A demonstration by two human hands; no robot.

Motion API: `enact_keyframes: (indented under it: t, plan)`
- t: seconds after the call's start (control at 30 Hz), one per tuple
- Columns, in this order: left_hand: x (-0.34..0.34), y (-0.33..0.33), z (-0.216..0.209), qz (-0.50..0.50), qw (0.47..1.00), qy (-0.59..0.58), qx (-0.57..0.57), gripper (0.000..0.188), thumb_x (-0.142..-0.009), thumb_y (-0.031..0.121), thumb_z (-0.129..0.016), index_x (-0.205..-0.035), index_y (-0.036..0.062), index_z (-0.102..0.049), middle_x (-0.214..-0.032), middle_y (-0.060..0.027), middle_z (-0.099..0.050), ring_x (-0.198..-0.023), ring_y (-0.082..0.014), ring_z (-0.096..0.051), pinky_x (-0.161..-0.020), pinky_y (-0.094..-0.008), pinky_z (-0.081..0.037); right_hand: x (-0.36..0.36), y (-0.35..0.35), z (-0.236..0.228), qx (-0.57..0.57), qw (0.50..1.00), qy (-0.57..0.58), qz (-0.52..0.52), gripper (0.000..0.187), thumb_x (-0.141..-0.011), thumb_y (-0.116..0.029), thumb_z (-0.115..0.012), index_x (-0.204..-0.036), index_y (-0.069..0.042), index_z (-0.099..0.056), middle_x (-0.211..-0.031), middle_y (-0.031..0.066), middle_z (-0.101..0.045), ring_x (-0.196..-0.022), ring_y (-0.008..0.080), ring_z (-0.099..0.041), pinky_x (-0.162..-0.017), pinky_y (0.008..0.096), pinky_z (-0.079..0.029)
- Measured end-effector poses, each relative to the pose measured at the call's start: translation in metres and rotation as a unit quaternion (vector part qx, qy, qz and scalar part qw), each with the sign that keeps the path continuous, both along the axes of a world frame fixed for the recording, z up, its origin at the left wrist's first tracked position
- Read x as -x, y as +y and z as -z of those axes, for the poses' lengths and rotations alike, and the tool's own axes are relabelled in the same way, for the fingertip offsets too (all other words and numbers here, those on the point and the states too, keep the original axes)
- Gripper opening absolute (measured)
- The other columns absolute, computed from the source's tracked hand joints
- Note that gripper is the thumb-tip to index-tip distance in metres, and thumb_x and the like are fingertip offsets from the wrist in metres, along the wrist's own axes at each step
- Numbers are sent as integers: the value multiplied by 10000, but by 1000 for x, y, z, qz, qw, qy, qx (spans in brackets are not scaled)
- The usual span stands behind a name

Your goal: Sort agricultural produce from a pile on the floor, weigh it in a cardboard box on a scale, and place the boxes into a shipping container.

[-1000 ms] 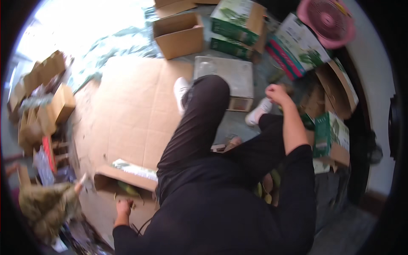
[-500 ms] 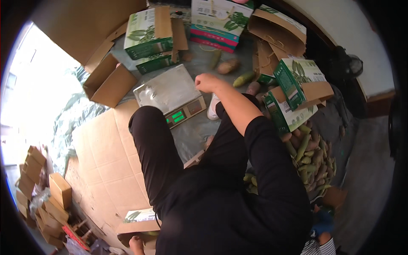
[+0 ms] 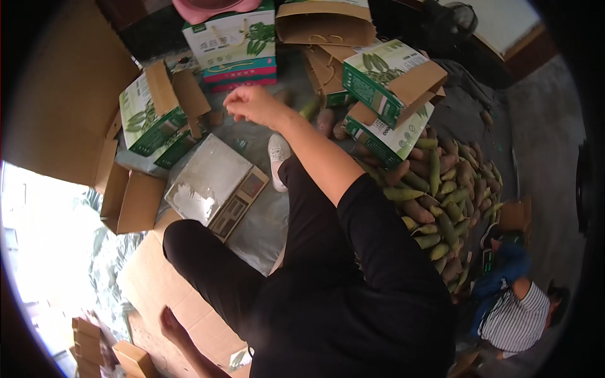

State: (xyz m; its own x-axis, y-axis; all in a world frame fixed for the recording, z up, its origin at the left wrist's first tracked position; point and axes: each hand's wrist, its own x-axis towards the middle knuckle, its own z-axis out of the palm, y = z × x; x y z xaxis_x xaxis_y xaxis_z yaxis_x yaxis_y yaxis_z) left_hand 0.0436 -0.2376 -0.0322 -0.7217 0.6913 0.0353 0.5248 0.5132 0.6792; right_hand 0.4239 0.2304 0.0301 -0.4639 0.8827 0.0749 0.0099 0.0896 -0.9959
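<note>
My right hand (image 3: 255,106) hovers over the ground sheet beyond the weighing scale (image 3: 205,176), its fingers slightly bent and apart, holding nothing that I can see. The scale's metal plate carries no vegetable. Near my right hand lie a green radish (image 3: 310,107) and a brownish root vegetable (image 3: 325,122). At the lower left, my left hand (image 3: 171,322) hangs above the flattened cardboard (image 3: 151,274), fingers stretched and free of any object. Partly hidden by my body, a printed carton (image 3: 240,358) shows below it.
A heap of green and brown roots (image 3: 441,189) lies at right beside stacked green-white cartons (image 3: 384,75). More cartons (image 3: 151,113) stand at far left, with a pink basin (image 3: 214,9) behind. A fan (image 3: 450,25) is at far right. Another person (image 3: 513,315) bends at lower right.
My view has swung to the right. My right hand has left the scale's edge and moved farther out. My left hand has come away from the carton at lower left.
</note>
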Motion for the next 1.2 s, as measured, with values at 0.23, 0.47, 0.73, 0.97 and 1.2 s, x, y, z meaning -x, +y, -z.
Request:
enact_keyframes:
  t: [0.23, 0.47, 0.73, 0.97, 1.2]
  plan:
    - [-55, 208, -67, 219, 963, 122, -101, 163, -874, 56, -549, -983, -31, -633, -915, -134, -632, -868, -243, -611, -790, -316, -464, -142, 29, -15, -270, 860, -34, 432, 152, -795, -65, -594, -939, -51, -641, -822, 77, -643, -748, 168, -613, -684, 290, -494]
    - [-94, 272, -67, 337, 929, 152, 5, 183, -832, 88, -585, -967, -23, -639, -901, -163, -642, -838, -283, -626, -749, -339, -477, -391, 2, 44, -254, 585, -73, 767, 331, -719, -64, -652, -1034, -22, -562, -955, 124, -567, -860, 247, -564, -783, 355, -457]
    - [-87, 263, -73, 288, 947, 140, 39, 168, -801, 74, -577, -917, -30, -641, -864, -162, -634, -805, -310, -606, -733, -365, -466, -398, -12, 82, 230, 736, 179, 611, 221, -793, -251, -687, -935, -138, -559, -778, 0, -524, -658, 146, -499, -626, 321, -428]
    - [-81, 262, -63, 282, 948, 141, 41, 164, -797, 90, -584, -911, -12, -645, -865, -168, -633, -832, -333, -596, -749, -380, -456, -390, -9, 94, 164, 771, 164, 593, 184, -786, -97, -643, -964, -74, -598, -809, 15, -570, -685, 134, -543, -599, 295, -455]
    - [-79, 253, -75, 258, 956, 128, 56, 171, -795, 108, -588, -906, -9, -645, -865, -171, -631, -824, -332, -601, -753, -389, -458, -280, -90, 70, 99, 790, 296, 529, 310, -771, -73, -613, -1074, -41, -555, -957, 63, -606, -833, 194, -594, -704, 331, -467]
